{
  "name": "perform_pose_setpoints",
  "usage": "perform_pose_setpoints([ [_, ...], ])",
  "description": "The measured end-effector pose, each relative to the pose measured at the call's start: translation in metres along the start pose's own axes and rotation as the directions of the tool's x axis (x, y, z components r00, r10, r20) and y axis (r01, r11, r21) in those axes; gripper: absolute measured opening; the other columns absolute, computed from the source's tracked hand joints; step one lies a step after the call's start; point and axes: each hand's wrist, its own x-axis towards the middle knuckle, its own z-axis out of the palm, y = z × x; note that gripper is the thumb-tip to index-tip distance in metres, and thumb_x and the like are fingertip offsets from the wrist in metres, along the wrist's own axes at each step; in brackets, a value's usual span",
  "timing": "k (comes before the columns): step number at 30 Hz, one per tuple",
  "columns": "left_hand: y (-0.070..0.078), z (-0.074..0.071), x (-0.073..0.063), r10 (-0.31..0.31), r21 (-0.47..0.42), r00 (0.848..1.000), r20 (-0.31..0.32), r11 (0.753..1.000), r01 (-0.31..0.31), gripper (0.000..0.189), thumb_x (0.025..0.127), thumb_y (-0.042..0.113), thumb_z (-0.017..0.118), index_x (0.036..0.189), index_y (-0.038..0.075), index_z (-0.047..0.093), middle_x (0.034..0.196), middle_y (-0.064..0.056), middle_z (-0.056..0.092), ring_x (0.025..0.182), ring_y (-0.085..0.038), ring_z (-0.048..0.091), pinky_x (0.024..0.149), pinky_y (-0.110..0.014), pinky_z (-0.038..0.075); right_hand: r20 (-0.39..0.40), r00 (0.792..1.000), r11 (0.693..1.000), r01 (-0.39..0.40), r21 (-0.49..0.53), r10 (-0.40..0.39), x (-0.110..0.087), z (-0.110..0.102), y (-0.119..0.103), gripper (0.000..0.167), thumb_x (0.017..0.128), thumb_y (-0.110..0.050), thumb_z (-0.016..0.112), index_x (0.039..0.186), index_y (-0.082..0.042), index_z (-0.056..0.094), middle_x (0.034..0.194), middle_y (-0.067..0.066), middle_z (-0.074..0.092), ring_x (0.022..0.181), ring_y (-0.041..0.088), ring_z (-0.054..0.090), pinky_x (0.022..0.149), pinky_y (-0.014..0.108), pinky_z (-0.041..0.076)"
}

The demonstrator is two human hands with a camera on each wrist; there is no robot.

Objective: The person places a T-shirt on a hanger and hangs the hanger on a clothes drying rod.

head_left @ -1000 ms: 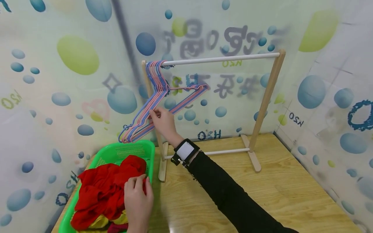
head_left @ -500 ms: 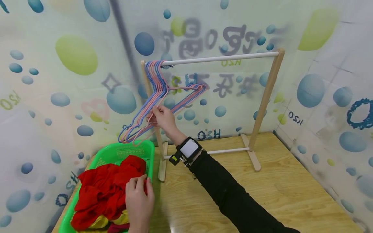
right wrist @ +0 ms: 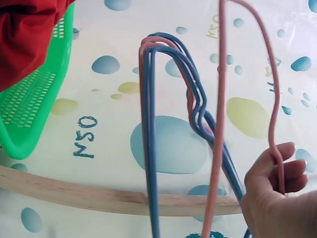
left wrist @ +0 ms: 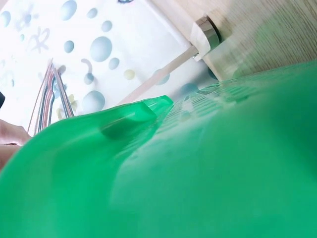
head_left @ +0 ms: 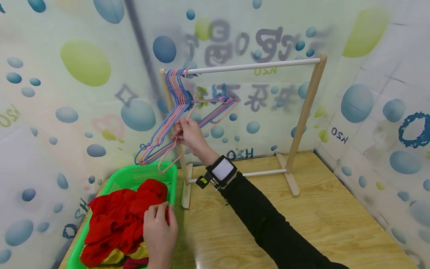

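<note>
My right hand (head_left: 190, 136) pinches one side of a pink clothes hanger (right wrist: 273, 109), whose hook is still over the rack's top rod. This hanger stands apart from the bunch of blue and pink hangers (right wrist: 150, 124) at the rod's left end. Down at the right rim of the green basket (head_left: 144, 172) is my left hand (head_left: 159, 229), fingers bent beside a crumpled red cloth (head_left: 117, 213). Whether it grips cloth or rim cannot be made out. The left wrist view shows mostly the basket's green wall (left wrist: 198, 168).
A rack with wooden posts (head_left: 306, 112) and a white top rod (head_left: 255, 67) stands on the wooden table (head_left: 242, 220). Yellow cloth (head_left: 114, 257) and dark red cloth (head_left: 134, 262) lie under the red one. A patterned wall sheet (head_left: 221, 45) closes off the back and sides.
My right hand has drawn the pink hanger away from the bunch, to the right and nearer, its lower corner swinging out. The left hand stays by the basket rim.
</note>
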Motion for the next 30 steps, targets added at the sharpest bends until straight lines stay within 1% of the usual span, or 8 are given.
perform_pose_setpoints([
  [4, 0.000, 0.000, 0.000, 0.001, 0.010, 1.000, -0.003, 1.000, -0.001, 0.009, 0.088, 0.000, 0.076, 0.094, -0.007, 0.075, 0.087, -0.020, 0.066, 0.080, -0.037, 0.060, 0.067, -0.051, 0.053, 0.009, 1.000, 0.999, 0.018, 0.028, -0.018, -0.004, 0.001, -0.008, 0.029, 0.116, -0.020, 0.030, 0.122, 0.002, 0.048, 0.078, 0.001, 0.047, 0.068, 0.012, 0.051, 0.069, 0.025, 0.053],
  [8, -0.001, 0.001, -0.001, 0.005, 0.015, 1.000, -0.012, 1.000, -0.005, 0.009, 0.087, 0.001, 0.076, 0.093, -0.006, 0.075, 0.086, -0.020, 0.066, 0.079, -0.037, 0.060, 0.067, -0.051, 0.052, 0.021, 0.999, 0.998, 0.044, 0.050, -0.045, -0.009, 0.001, -0.017, 0.031, 0.116, -0.021, 0.029, 0.122, 0.004, 0.047, 0.077, 0.001, 0.047, 0.068, 0.013, 0.051, 0.067, 0.024, 0.052],
  [14, -0.002, 0.001, -0.001, 0.012, 0.014, 1.000, -0.019, 1.000, -0.012, 0.009, 0.087, 0.002, 0.076, 0.093, -0.006, 0.075, 0.085, -0.020, 0.065, 0.079, -0.037, 0.060, 0.067, -0.051, 0.052, 0.066, 0.994, 0.994, 0.082, 0.073, -0.087, -0.019, 0.001, -0.029, 0.025, 0.115, -0.021, 0.030, 0.114, -0.002, 0.047, 0.076, 0.001, 0.046, 0.068, 0.015, 0.049, 0.068, 0.026, 0.051],
  [18, -0.001, 0.001, 0.000, 0.007, 0.014, 1.000, -0.016, 1.000, -0.006, 0.009, 0.087, 0.001, 0.076, 0.093, -0.006, 0.075, 0.086, -0.020, 0.066, 0.080, -0.037, 0.060, 0.067, -0.052, 0.052, 0.089, 0.991, 0.994, 0.092, 0.055, -0.097, -0.034, 0.000, -0.034, 0.022, 0.115, -0.019, 0.030, 0.108, -0.006, 0.047, 0.075, 0.001, 0.044, 0.067, 0.015, 0.048, 0.067, 0.026, 0.052],
  [22, -0.001, 0.000, 0.001, -0.002, 0.012, 1.000, -0.012, 1.000, 0.002, 0.009, 0.087, 0.001, 0.076, 0.093, -0.006, 0.075, 0.086, -0.020, 0.066, 0.080, -0.037, 0.060, 0.066, -0.052, 0.053, 0.108, 0.991, 0.997, 0.069, 0.040, -0.073, -0.049, -0.006, -0.028, 0.024, 0.116, -0.018, 0.029, 0.105, -0.008, 0.047, 0.074, 0.000, 0.042, 0.066, 0.013, 0.048, 0.066, 0.025, 0.051],
  [30, -0.003, 0.000, -0.001, 0.012, -0.006, 0.999, -0.034, 1.000, -0.012, 0.009, 0.086, 0.001, 0.076, 0.092, -0.006, 0.075, 0.085, -0.019, 0.065, 0.079, -0.037, 0.060, 0.065, -0.052, 0.052, 0.149, 0.989, 0.999, 0.018, -0.028, -0.013, -0.081, -0.028, -0.001, 0.024, 0.116, -0.017, 0.026, 0.105, -0.006, 0.045, 0.073, 0.000, 0.041, 0.065, 0.012, 0.049, 0.066, 0.025, 0.053],
])
